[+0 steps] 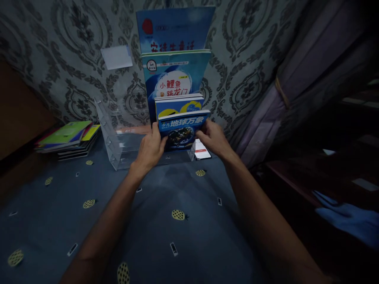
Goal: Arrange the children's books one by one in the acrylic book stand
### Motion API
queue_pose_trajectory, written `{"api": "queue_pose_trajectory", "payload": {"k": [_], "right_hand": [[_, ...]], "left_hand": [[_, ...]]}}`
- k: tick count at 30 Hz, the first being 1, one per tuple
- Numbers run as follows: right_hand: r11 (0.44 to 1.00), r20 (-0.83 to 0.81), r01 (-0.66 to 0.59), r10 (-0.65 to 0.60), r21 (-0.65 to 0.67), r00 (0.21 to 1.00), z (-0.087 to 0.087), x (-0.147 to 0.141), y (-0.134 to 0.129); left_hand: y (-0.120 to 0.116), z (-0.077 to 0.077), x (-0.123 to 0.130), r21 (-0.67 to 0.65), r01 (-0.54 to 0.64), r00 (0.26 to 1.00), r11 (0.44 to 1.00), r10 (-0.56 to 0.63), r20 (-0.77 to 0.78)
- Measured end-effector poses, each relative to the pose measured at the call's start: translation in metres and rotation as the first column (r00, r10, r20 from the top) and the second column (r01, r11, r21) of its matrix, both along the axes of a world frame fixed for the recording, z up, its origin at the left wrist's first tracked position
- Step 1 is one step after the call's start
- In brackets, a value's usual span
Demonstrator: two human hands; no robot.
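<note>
While both forearms reach in over the dark pineapple-print cloth (154, 225), the left hand (149, 148) grips the left edge of the front book (179, 136), thumb on the cover, and the right hand (215, 138) closes on its right edge. This book stands upright at the right end of the clear rack (108, 134); whether its bottom edge rests there, I cannot tell. Beside it, under the right hand, lies a lit phone (202, 152). Behind stand yellow-and-blue books (177, 105), a teal book (174, 68), then a tall blue book (177, 29) before the patterned wall (251, 47). Left of the rack lies a stack (69, 136).
</note>
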State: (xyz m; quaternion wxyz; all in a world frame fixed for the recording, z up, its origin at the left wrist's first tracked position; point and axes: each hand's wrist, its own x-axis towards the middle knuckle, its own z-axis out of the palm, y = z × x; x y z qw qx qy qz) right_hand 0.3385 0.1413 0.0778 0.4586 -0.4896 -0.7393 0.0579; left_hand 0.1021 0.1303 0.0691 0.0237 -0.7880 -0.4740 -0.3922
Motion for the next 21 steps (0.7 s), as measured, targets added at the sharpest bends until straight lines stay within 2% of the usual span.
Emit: {"api": "queue_pose_trajectory", "payload": {"k": [4,8,13,17,21], "right_hand": [[0.996,0.025,0.091,-0.091,0.006,0.996,0.002,0.004,-0.001],[0.989,0.073,0.147,-0.147,0.004,0.986,0.000,0.005,0.001],[0.983,0.056,0.181,-0.179,-0.032,0.982,-0.003,0.001,0.002],[0.981,0.022,0.189,-0.188,-0.051,0.982,-0.002,-0.003,0.000],[0.975,0.133,0.211,-0.200,-0.072,0.971,0.002,-0.006,-0.003]], "left_hand": [[-0.003,-0.001,0.005,-0.070,-0.053,0.996,0.996,0.047,-0.077],[-0.012,0.007,0.012,-0.186,-0.242,0.947,0.952,0.189,-0.261],[-0.016,0.013,0.014,-0.224,-0.405,0.863,0.886,0.290,-0.415],[-0.015,0.012,0.014,-0.217,-0.424,0.844,0.879,0.297,-0.445],[-0.014,0.011,0.013,-0.241,-0.397,0.860,0.885,0.267,-0.436]]}}
